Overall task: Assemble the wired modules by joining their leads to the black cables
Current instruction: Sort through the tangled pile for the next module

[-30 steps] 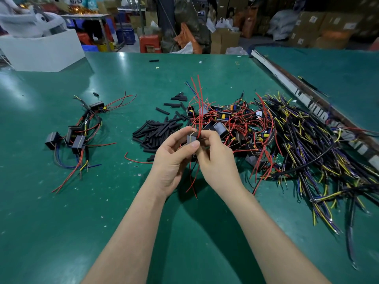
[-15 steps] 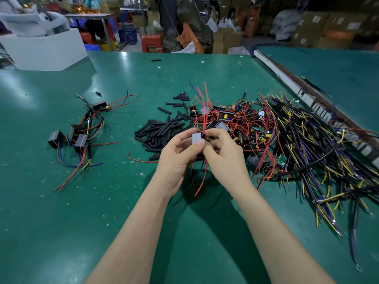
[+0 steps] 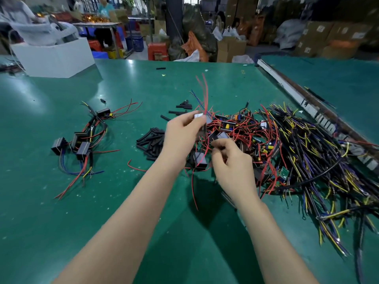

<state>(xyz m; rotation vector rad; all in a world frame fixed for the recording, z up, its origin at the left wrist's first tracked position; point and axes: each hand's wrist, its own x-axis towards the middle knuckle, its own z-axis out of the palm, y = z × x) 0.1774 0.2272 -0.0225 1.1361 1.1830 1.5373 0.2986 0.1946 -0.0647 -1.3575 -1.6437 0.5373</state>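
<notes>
Nearest the person, two bare forearms reach out over the green table [image 3: 61, 232]. Just beyond them the right hand [image 3: 231, 160] hangs low, its grip curled together round thin red leads [image 3: 202, 148], though motion blur hides exactly how many it pinches. Up and to its left, the left hand [image 3: 180, 136] has its grip clamped on a small grey module [image 3: 198, 116], lifted clear of the table, with red wires standing up from it. Between and below the hands another black module [image 3: 200, 159] lies on the table. Behind them sprawls the tangle of modules and red leads [image 3: 246, 130], crowding the hands' working space, and to its right the heap of black cables [image 3: 328, 160] with yellow and purple ends. Left of the hands lies a pile of black sleeve pieces [image 3: 151, 140], and farther left a bundle of finished modules [image 3: 82, 140]. At the far left edge stands a white box [image 3: 55, 58].
</notes>
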